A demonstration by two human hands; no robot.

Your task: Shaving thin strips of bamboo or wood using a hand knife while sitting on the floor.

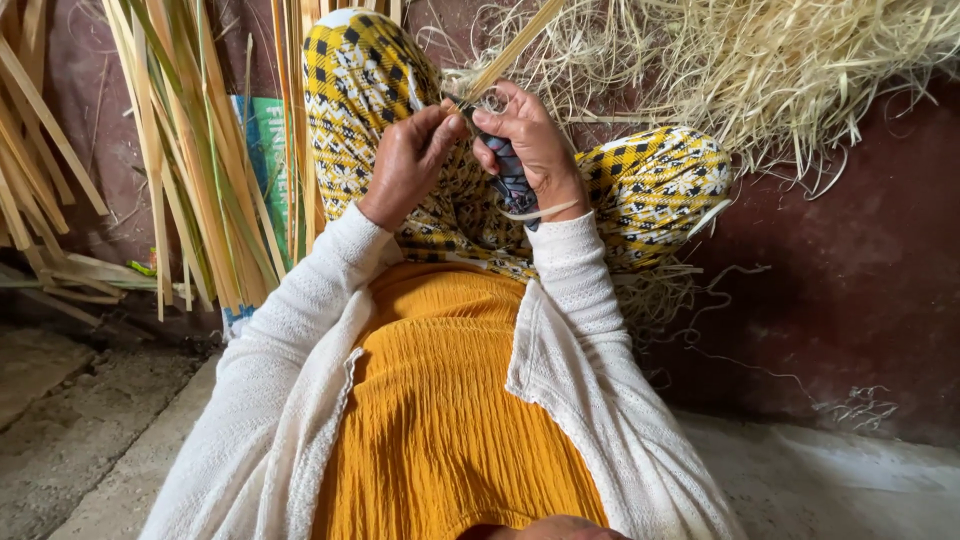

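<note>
Bamboo strip (pixel 515 45) runs toward one o'clock from our hands, above the knees. Our right hand (pixel 530 150) grips the knife (pixel 512 180); our left hand (pixel 405 165) pinches the strip's near end. We judge shallow, steady strokes, thumb clear, work best.

A dark reddish-brown wall (pixel 860 290) rises behind a rough grey concrete floor (pixel 60 440) in soft daylight.
</note>
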